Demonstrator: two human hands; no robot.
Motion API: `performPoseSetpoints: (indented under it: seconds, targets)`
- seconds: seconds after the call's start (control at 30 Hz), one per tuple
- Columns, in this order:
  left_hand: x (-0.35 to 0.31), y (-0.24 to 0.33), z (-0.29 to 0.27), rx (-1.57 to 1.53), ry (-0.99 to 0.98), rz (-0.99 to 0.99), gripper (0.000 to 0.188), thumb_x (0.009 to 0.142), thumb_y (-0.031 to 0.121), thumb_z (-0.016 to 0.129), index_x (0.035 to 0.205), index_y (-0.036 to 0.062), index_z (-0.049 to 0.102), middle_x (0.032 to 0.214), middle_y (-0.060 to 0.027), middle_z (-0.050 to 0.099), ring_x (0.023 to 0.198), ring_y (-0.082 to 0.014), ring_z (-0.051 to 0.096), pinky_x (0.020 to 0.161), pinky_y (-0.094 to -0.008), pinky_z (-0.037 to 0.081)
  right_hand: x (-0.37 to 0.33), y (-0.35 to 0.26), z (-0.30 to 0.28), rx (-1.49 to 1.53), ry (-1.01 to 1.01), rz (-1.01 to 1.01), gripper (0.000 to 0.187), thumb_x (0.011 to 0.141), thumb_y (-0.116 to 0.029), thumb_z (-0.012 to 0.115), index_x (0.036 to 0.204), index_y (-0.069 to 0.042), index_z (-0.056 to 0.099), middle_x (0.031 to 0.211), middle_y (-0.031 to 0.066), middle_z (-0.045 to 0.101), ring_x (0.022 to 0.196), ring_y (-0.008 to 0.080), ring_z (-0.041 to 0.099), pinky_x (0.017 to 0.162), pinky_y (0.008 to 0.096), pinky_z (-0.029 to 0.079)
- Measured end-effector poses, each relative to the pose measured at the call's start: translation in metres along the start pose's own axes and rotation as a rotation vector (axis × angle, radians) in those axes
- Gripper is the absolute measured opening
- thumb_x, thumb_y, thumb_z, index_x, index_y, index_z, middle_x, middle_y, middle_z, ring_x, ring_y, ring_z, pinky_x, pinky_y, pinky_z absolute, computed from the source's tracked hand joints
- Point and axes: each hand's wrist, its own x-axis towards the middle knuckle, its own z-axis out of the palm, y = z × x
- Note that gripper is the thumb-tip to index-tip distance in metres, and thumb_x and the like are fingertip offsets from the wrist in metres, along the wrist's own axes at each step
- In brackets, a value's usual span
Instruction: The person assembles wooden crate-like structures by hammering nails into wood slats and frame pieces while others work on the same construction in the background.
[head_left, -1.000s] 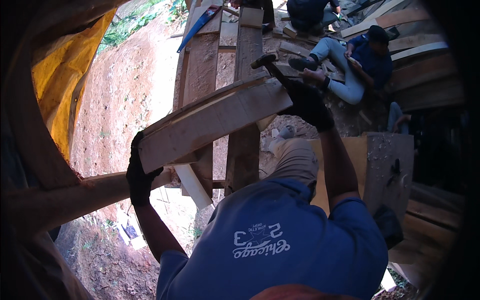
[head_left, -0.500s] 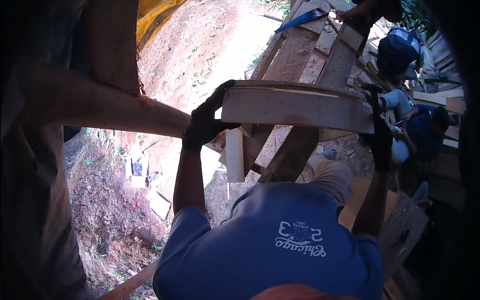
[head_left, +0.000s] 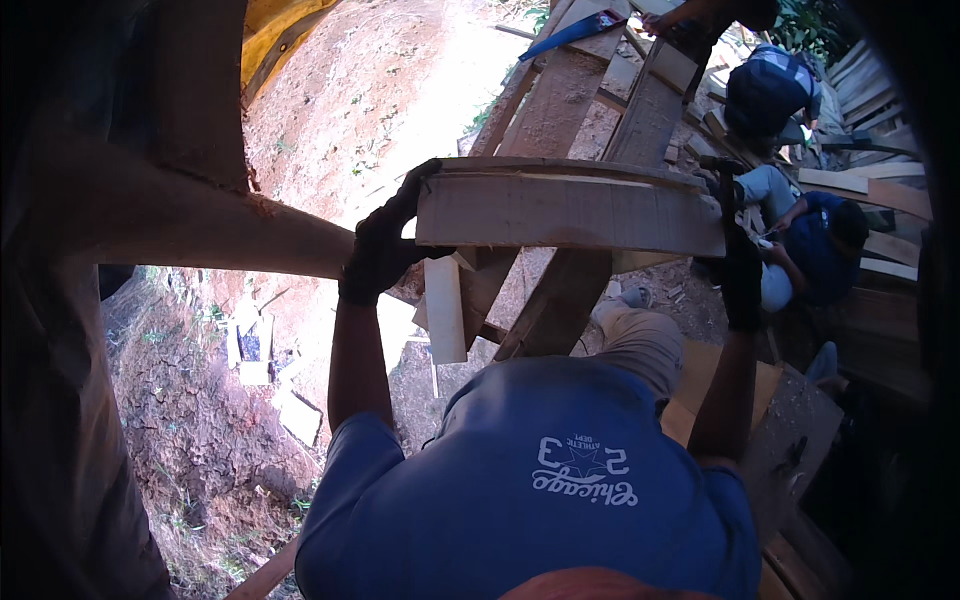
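A wide wooden board (head_left: 570,212) spans the space in front of my chest, with a thinner strip of wood (head_left: 540,168) along its far edge. My left hand (head_left: 375,250), in a black glove, is closed around the board's left end, thumb below and fingers reaching over the far edge. At the other end is my gloved right hand (head_left: 742,280), closed around the handle of a hammer (head_left: 722,164) whose head points up and away. Its fingers also touch the board's right end, partly hidden in shadow. A short pale wood piece (head_left: 445,310) hangs below the board's left part.
Thick beams (head_left: 560,100) run away from me, sprinkled with sawdust; a blue handsaw (head_left: 575,35) lies on them. A dark round post (head_left: 230,230) juts in from the left. At the right, a seated person (head_left: 825,240) and another bending person (head_left: 770,90) are beside stacked planks (head_left: 870,80).
The whole view has shifted slightly, so everything appears a little further left. Both hands keep their hold; the board's position between them looks about the same.
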Motion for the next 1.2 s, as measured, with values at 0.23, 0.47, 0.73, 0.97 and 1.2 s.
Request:
performPoseSetpoints:
  seconds: [0.23, 0.47, 0.73, 0.97, 1.2]
  targets:
    - [0.002, 0.013, 0.004, -0.038, -0.029, -0.075, 0.108, 0.069, 0.001, 0.091, 0.163, 0.0212, 0.042, 0.147, -0.0105, 0.066, 0.131, -0.0245, 0.066, 0.107, -0.0397, 0.056, 0.003, -0.003, -0.003, -0.153, 0.066, -0.21, 0.092, 0.074, -0.031, 0.095, 0.152, -0.006, 0.054, 0.128, 0.0171, 0.067, 0.119, 0.0355, 0.065, 0.101, 0.0431, 0.053]
    - [0.0, 0.01, 0.006, -0.084, -0.021, -0.048, 0.107, 0.07, 0.002, 0.091, 0.164, 0.021, 0.041, 0.147, -0.0111, 0.066, 0.132, -0.0236, 0.065, 0.108, -0.0386, 0.055, 0.005, -0.026, -0.014, -0.089, 0.025, -0.158, 0.098, 0.073, -0.03, 0.095, 0.157, -0.01, 0.049, 0.135, 0.018, 0.064, 0.124, 0.0384, 0.063, 0.104, 0.0446, 0.051]
    - [-0.002, -0.007, 0.006, -0.043, 0.01, 0.055, 0.109, 0.069, 0.005, 0.094, 0.163, 0.0201, 0.041, 0.144, -0.0138, 0.067, 0.128, -0.0265, 0.068, 0.107, -0.04, 0.055, -0.009, 0.037, 0.026, 0.084, -0.04, 0.052, 0.096, 0.07, -0.044, 0.095, 0.148, -0.003, 0.055, 0.138, 0.0226, 0.063, 0.132, 0.0418, 0.057, 0.113, 0.0488, 0.044]
    - [-0.002, -0.026, 0.012, -0.282, 0.067, 0.188, 0.108, 0.072, 0.009, 0.095, 0.165, 0.0119, 0.039, 0.157, -0.0101, 0.057, 0.142, -0.0185, 0.056, 0.116, -0.0391, 0.051, -0.003, 0.019, 0.007, -0.028, 0.035, -0.132, 0.094, 0.072, -0.037, 0.095, 0.151, -0.007, 0.054, 0.133, 0.0205, 0.065, 0.126, 0.0389, 0.061, 0.107, 0.0466, 0.049]
    - [0.001, -0.011, 0.004, -0.158, -0.017, 0.044, 0.109, 0.069, 0.007, 0.096, 0.163, 0.0136, 0.041, 0.154, -0.0116, 0.06, 0.139, -0.0228, 0.061, 0.116, -0.0408, 0.051, -0.004, -0.002, 0.0, 0.151, -0.079, 0.161, 0.091, 0.073, -0.03, 0.095, 0.151, -0.009, 0.055, 0.125, 0.0189, 0.067, 0.113, 0.0374, 0.065, 0.097, 0.046, 0.053]
